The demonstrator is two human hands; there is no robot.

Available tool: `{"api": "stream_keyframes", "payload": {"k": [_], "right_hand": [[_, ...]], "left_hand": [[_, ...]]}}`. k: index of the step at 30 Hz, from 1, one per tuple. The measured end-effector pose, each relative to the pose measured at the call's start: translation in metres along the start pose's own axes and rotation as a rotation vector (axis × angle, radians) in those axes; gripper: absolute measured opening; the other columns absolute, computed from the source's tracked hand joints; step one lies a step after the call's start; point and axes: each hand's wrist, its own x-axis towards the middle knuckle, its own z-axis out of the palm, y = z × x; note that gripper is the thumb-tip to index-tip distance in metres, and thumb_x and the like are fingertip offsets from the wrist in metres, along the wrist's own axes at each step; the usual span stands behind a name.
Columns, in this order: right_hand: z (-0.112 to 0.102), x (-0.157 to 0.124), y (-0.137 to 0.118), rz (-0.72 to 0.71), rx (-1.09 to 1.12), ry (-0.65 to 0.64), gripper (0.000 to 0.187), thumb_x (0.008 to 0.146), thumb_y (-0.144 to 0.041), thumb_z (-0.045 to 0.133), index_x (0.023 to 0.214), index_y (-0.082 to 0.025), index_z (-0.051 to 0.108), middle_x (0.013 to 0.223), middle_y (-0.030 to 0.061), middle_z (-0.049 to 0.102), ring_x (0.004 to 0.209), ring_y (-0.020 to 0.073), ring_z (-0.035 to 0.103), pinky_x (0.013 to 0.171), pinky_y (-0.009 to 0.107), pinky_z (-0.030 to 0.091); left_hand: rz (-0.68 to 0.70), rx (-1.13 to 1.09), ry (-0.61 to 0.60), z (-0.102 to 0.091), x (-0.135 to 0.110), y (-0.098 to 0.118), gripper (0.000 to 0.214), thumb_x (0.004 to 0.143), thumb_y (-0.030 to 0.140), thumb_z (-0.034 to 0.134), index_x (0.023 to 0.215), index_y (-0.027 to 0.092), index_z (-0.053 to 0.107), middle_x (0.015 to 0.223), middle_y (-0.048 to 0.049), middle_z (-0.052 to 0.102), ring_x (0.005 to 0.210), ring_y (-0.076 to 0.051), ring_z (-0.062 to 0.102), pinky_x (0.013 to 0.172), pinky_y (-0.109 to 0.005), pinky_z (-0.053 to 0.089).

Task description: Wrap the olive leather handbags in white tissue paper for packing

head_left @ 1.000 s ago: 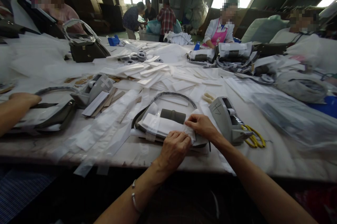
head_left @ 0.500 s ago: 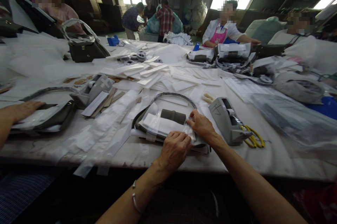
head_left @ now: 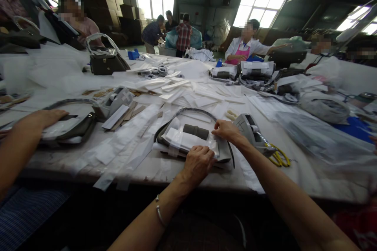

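A dark olive handbag lies flat in front of me, partly covered with white wrapping sheets and clear tape. Its wrapped handle arches away from me. My left hand rests on the near side of the bag, fingers together and bent over the white sheet. At the bag's right side, my right hand is closed in a pinch beside a piece of clear film; the film seems to be between the fingertips, though it is hard to make out. A grey tape dispenser stands just right of that hand.
Another person's hand lies on a second handbag at left. Near it are a second dispenser and cardboard strips. White sheets spread across the table. Yellow rings and clear plastic bags lie right.
The view has shifted, so the table things sit a little differently. My right hand has moved slightly away from me along the bag's right side. The left hand stays on the bag.
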Motion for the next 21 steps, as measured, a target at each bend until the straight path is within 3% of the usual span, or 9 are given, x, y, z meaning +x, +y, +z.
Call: {"api": "stream_keyframes", "payload": {"k": [6, 13, 16, 21], "right_hand": [[-0.004, -0.009, -0.005, -0.043, -0.016, -0.057, 0.022, 0.069, -0.035, 0.073, 0.089, -0.025, 0.072, 0.094, 0.0028, 0.073, 0.09, 0.022, 0.066, 0.068, 0.027, 0.044], [0.005, 0.005, -0.022, -0.012, -0.078, -0.081, 0.021, 0.067, -0.026, 0.071, 0.087, -0.019, 0.074, 0.098, 0.0122, 0.074, 0.095, 0.0294, 0.068, 0.071, 0.032, 0.049], [0.001, 0.007, -0.019, -0.013, -0.052, -0.093, 0.021, 0.068, -0.025, 0.071, 0.088, -0.02, 0.074, 0.097, 0.0094, 0.074, 0.094, 0.0261, 0.068, 0.07, 0.028, 0.049], [-0.009, 0.003, -0.01, -0.054, 0.02, -0.201, 0.02, 0.072, -0.033, 0.073, 0.088, -0.022, 0.075, 0.077, 0.0017, 0.073, 0.074, 0.017, 0.068, 0.061, 0.021, 0.047]], "left_hand": [[-0.012, 0.008, -0.005, 0.0, -0.001, 0.0, 0.012, 0.093, 0.031, 0.062, 0.089, 0.02, 0.06, 0.09, -0.002, 0.064, 0.089, -0.02, 0.061, 0.081, -0.035, 0.046], [-0.037, 0.001, -0.014, -0.002, 0.0, 0.002, 0.01, 0.092, 0.03, 0.063, 0.089, 0.02, 0.061, 0.09, -0.0022, 0.065, 0.089, -0.021, 0.061, 0.081, -0.035, 0.047], [-0.053, 0.004, -0.022, -0.004, 0.0, 0.003, 0.012, 0.092, 0.031, 0.064, 0.089, 0.02, 0.062, 0.09, -0.0022, 0.065, 0.088, -0.021, 0.061, 0.081, -0.035, 0.048], [-0.055, 0.002, -0.032, -0.005, 0.0, 0.003, 0.012, 0.093, 0.031, 0.061, 0.09, 0.02, 0.063, 0.092, -0.0027, 0.066, 0.088, -0.02, 0.061, 0.081, -0.035, 0.048]]}}
